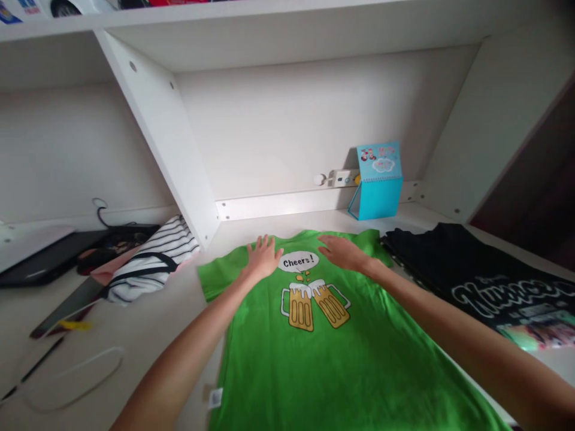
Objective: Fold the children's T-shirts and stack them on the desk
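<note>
A green T-shirt (278, 365) lies spread face up on the white desk, its collar toward the back wall. Printed on its chest are a "Cheers!" speech bubble and two clinking beer mugs. My left hand (264, 257) rests on the shirt's upper left, fingers spread, just left of the bubble. On the upper right, my right hand (344, 251) lies palm down with its fingers stretched toward the collar. Neither hand grips anything that I can see. Part of the shirt's right side is hidden under my right forearm.
Right of the shirt lies a dark T-shirt (453, 257) with white lettering. A blue desk calendar (380, 197) stands at the back beside a power socket (345, 178). Left are a striped cloth (148, 263), a black laptop-like object (49, 254) and a white cable (114, 365). A shelf divider (157, 120) rises behind.
</note>
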`<state>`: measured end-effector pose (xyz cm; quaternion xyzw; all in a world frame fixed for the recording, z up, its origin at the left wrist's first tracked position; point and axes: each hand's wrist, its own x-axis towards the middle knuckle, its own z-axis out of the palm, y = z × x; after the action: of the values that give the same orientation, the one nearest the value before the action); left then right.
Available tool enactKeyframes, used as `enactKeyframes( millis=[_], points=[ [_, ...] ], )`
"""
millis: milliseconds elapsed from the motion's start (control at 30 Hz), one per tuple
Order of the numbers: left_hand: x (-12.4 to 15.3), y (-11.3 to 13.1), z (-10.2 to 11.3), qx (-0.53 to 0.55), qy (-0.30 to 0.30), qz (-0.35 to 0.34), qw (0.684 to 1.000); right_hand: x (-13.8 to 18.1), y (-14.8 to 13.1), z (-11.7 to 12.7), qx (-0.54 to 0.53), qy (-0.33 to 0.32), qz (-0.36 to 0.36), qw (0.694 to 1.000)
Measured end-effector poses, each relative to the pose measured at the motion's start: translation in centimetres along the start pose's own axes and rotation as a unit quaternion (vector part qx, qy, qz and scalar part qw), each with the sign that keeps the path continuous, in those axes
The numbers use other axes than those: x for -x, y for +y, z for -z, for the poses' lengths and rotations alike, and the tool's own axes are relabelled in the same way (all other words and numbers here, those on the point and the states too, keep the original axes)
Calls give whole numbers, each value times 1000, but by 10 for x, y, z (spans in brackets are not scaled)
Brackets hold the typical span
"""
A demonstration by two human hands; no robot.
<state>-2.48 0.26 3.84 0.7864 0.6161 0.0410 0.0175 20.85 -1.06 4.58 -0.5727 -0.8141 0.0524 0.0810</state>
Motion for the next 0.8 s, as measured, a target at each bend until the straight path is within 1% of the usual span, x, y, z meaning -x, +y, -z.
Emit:
enactKeyframes(
  millis=[67, 133, 233, 333, 500, 567, 700, 800],
  points=[
    [-9, 5, -10, 3, -3, -2, 1000, -23, -7, -6, -5, 6, 6, 1000],
    [-15, 5, -21, 5, -14, 1, 1000, -39, -10, -19, -9, 3, -1, 1000],
    [-24, -3, -32, 3, -23, 3, 1000, -51, -7, -41, -12, -8, -33, 999],
    [-37, -12, -33, 5, -32, 4, 999, -61, 2, -53, -15, -21, -61, 998],
    [-68, -23, -27, 15, -48, -6, 999, -90, 12, -54, -19, -29, -79, 996],
    [-78, -27, -26, 16, -45, -6, 999, -101, 13, -54, -18, -24, -79, 996],
    [-86, -34, -31, 9, -23, -9, 1000, -113, 13, -57, -15, -12, -74, 997],
    [-89, -36, -35, 6, -18, -14, 1000, -113, 17, -58, -19, -3, -63, 998]
  ],
)
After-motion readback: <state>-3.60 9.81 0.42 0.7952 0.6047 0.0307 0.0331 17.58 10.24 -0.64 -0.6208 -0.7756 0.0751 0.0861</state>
